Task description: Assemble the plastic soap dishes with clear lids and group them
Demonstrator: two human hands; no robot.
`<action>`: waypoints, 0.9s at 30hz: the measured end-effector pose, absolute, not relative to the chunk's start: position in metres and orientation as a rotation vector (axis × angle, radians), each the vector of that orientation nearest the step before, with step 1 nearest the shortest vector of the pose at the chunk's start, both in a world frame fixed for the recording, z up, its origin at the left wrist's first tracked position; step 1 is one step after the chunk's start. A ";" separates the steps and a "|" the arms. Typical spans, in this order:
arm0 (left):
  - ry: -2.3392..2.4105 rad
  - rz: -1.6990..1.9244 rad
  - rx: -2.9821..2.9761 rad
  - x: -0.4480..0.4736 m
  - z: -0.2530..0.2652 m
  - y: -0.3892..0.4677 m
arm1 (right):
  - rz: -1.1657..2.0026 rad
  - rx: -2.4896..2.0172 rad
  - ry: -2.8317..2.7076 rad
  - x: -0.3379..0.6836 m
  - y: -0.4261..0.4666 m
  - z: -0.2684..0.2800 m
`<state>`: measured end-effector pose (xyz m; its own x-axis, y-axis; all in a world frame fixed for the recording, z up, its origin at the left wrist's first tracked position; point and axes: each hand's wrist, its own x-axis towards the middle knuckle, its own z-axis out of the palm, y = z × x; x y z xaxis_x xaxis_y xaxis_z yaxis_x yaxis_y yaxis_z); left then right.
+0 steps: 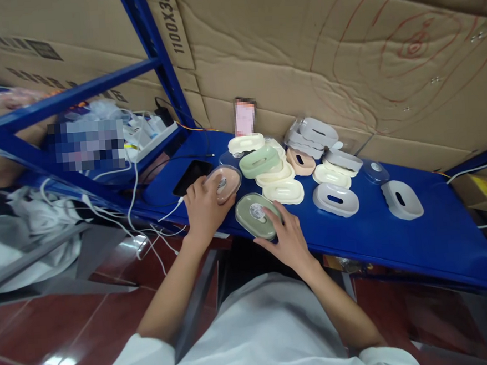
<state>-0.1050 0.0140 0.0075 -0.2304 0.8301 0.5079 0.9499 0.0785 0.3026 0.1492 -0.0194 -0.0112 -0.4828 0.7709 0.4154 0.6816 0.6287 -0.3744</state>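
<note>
My left hand (203,207) is closed around a pink soap dish (227,179) with a clear lid and a round label, at the near left of the blue table. To its right, my right hand (289,236) grips a green soap dish (250,218), also under a clear lid with a label. Its thumb lies along the near edge and its fingers rest on the top. Just beyond the hands is a loose pile: a pale green dish part (248,168), several cream trays (283,192) and a peach dish part (301,162).
Grey dish parts stand at the right (404,207), with a clear lid (377,172) behind. A dark phone (191,178) lies left of the pile; another phone (245,115) leans on the cardboard (281,74). Beyond a blue frame (87,88), another person's arm (0,166) shows.
</note>
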 end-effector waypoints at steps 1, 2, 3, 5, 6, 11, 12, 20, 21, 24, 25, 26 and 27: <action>-2.149 -0.864 -1.793 -0.105 0.006 0.014 | 0.216 -1.138 -2.297 0.149 -0.020 -0.012; -2.153 -0.863 -1.775 -0.104 0.004 0.015 | 0.218 -1.142 -2.296 0.150 -0.020 -0.013; -2.159 -0.863 -1.754 -0.104 0.003 0.015 | 0.218 -1.149 -2.295 0.150 -0.020 -0.013; -2.174 -0.857 -1.718 -0.103 0.001 0.016 | 0.214 -1.164 -2.290 0.150 -0.021 -0.014; -2.186 -0.848 -1.705 -0.102 0.000 0.016 | 0.210 -1.172 -2.289 0.149 -0.021 -0.013; -2.266 -0.804 -1.701 -0.100 0.005 0.016 | 0.177 -1.197 -2.301 0.149 -0.022 -0.011; -2.271 -0.807 -1.709 -0.100 0.005 0.016 | 0.175 -1.199 -2.302 0.148 -0.023 -0.012; -2.242 -0.892 -1.691 -0.102 -0.002 0.017 | 0.106 -1.222 -2.249 0.149 -0.018 -0.003; -2.246 -0.907 -1.688 -0.104 -0.003 0.017 | 0.073 -1.237 -2.232 0.150 -0.016 -0.001; -2.248 -0.938 -1.716 -0.112 -0.008 0.013 | -0.005 -1.262 -2.254 0.149 -0.014 0.004; -2.230 -0.948 -1.748 -0.116 -0.010 0.011 | -0.016 -1.248 -2.294 0.147 -0.014 0.005; -2.202 -0.959 -1.794 -0.121 -0.012 0.007 | -0.021 -1.212 -2.348 0.144 -0.016 0.006; -2.167 -0.973 -1.848 -0.126 -0.013 0.003 | -0.026 -1.154 -2.408 0.141 -0.018 0.006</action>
